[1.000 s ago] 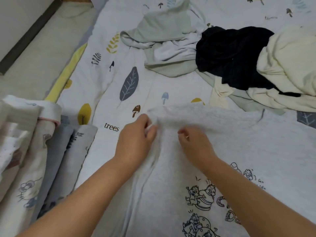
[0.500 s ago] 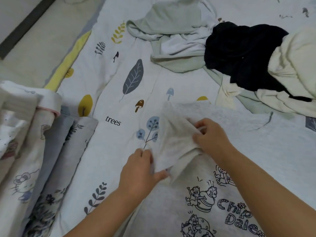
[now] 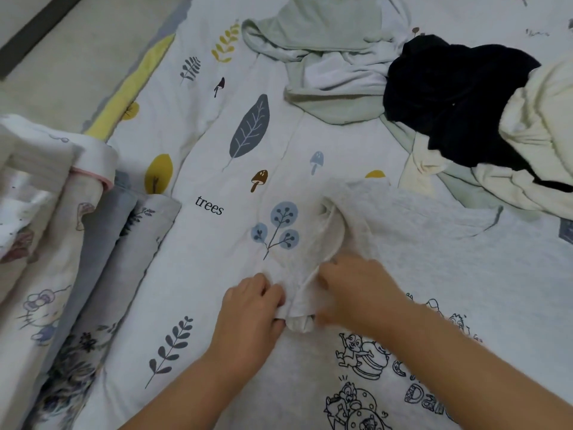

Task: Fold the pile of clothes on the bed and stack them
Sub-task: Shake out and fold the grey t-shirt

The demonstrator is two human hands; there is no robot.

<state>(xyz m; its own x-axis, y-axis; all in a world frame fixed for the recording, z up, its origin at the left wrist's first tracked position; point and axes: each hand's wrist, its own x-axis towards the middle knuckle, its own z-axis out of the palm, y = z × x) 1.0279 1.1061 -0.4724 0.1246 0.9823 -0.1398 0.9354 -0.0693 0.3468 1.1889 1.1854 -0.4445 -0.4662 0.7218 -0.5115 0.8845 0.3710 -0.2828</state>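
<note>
Pinching grey shirt (image 3: 434, 259) sleeve, both: left hand (image 3: 251, 308), right hand (image 3: 356, 290) (blurred, probably gripping) | unfolded pile (image 3: 449, 97) beyond

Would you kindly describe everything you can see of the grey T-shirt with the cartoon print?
The grey T-shirt is a pale heathered knit with black-outline chipmunk cartoons and lettering. It lies mostly flat on the printed bedsheet, running out of frame at the right and bottom. Its sleeve is folded in over the body. The left hand grips the fold's lower edge; the right hand rests on it, blurred.
</note>
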